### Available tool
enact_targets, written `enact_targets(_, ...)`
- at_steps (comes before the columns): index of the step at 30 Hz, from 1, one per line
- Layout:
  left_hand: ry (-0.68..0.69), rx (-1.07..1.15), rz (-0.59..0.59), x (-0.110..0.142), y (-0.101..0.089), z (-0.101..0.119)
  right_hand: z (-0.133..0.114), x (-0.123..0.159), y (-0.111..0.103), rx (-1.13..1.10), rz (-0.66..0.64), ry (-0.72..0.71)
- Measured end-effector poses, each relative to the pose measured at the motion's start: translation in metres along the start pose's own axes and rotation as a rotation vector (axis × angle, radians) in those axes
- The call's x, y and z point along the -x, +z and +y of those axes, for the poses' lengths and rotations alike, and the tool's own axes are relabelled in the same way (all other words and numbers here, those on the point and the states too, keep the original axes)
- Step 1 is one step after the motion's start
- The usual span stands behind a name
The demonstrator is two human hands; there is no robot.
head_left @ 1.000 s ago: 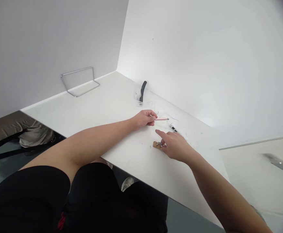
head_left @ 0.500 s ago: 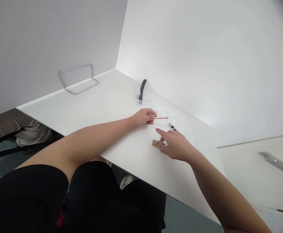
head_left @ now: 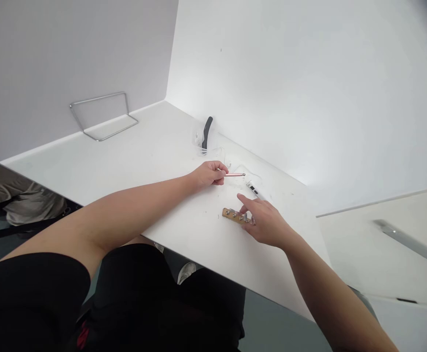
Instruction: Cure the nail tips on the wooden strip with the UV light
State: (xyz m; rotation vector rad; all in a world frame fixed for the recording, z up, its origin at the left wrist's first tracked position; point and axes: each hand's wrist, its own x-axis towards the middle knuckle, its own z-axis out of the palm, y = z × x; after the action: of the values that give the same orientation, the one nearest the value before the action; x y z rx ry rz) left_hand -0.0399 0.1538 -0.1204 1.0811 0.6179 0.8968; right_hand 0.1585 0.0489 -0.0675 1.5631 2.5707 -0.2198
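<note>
My left hand [head_left: 210,174] pinches a thin pink dotting tool [head_left: 234,174], its small silver ball tip pointing right above the table. Closer to me, my right hand [head_left: 263,215] grips the right part of a narrow tan strip [head_left: 231,215] with several round metal studs along it. Its thumb and a bent finger are at the strip's edges, while the index finger stretches out above. Small clear or silvery pieces show by these fingers, too small to name. Just beyond the right hand lies a white object with black rectangles [head_left: 253,189], partly covered by that hand.
A clear plastic container [head_left: 198,139] holding a black curved piece [head_left: 206,134] stands near the back wall. A bent metal wire stand [head_left: 103,100] is at the left wall. Small specks dot the white table [head_left: 177,234]. Another person's leg [head_left: 26,195] shows at the far left.
My right hand has shifted right along the tan strip, so more studs show. My left hand keeps the dotting tool. The whole view has drifted, with things now farther left.
</note>
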Motion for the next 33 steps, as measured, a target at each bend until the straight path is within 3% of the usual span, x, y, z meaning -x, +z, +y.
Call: enact_targets(33, 0.029, -0.023, -0.01, -0.0042, -0.0027, -0.0073, 0.0051, -0.0077, 0.0091, -0.21, -0.007, 0.129)
